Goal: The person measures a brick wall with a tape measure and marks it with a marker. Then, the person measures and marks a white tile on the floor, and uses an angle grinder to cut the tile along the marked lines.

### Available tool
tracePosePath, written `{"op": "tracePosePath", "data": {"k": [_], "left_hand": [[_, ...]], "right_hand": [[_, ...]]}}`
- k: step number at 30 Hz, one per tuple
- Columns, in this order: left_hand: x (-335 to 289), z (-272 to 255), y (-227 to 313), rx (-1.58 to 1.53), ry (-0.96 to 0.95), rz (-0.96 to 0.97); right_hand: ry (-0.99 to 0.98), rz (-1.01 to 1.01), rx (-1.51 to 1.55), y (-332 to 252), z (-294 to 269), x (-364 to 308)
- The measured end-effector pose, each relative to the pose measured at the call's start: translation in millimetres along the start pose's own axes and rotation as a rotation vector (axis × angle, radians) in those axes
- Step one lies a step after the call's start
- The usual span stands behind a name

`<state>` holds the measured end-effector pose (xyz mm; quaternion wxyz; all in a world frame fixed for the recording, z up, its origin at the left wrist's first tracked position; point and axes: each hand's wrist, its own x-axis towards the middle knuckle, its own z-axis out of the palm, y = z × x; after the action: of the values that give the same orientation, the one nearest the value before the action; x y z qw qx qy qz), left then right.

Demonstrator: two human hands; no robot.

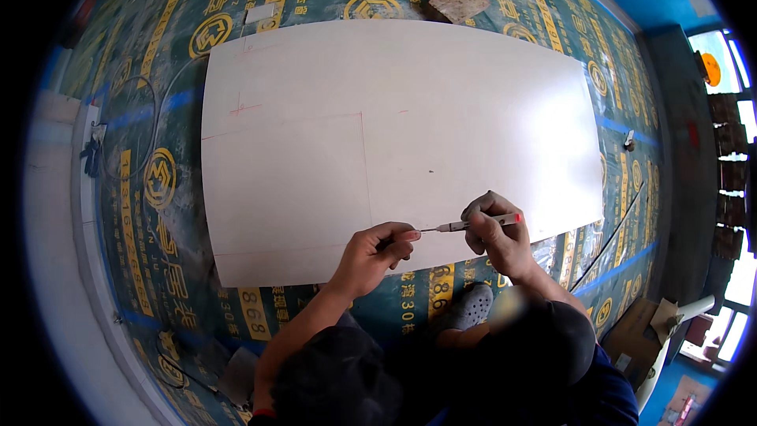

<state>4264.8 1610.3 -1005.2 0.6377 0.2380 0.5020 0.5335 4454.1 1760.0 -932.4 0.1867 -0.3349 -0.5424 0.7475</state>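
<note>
A large white board lies on the floor in front of me, with thin red lines drawn on its left half. Over its near edge, my right hand grips a white marker with a red end, held level. The marker's long thin tip points left. There my left hand is closed, thumb and fingertips pinched at the end of that tip. Whether a small cap is between those fingers cannot be made out. Both forearms come up from the lower edge.
Green floor covering with yellow print surrounds the board. A brown board scrap lies beyond the far edge. Cables run along the left. My grey clog stands by the near edge. Cardboard and a pale tube are lower right.
</note>
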Motion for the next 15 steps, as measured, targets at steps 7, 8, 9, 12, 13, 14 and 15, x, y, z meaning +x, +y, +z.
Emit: {"op": "tracePosePath", "data": {"k": [7,8,9,12,13,14,15], "left_hand": [[-2.0,1.2,1.5,0.259,0.029,0.075],[-2.4,0.7,4.2,0.309,0.004,0.027],[-2.4,1.4,9.0,0.356,-0.025,-0.021],[2.3,6.2,7.6,0.442,-0.040,-0.060],[3.8,7.9,6.1,0.463,-0.034,-0.055],[4.4,8.4,5.8,0.477,-0.011,0.022],[5.6,9.4,4.6,0.491,0.009,0.098]], "right_hand": [[-0.167,0.145,-0.477,-1.1,-7.8,3.8],[-0.183,0.102,-0.491,5.7,-10.6,3.0],[-0.196,0.062,-0.507,9.9,-12.0,2.3],[-0.240,-0.107,-0.799,10.8,-14.1,0.4],[-0.254,-0.173,-0.938,9.3,-13.8,0.9],[-0.271,-0.210,-0.981,10.4,-14.6,1.7],[-0.286,-0.245,-1.023,14.0,-17.0,2.2]]}}
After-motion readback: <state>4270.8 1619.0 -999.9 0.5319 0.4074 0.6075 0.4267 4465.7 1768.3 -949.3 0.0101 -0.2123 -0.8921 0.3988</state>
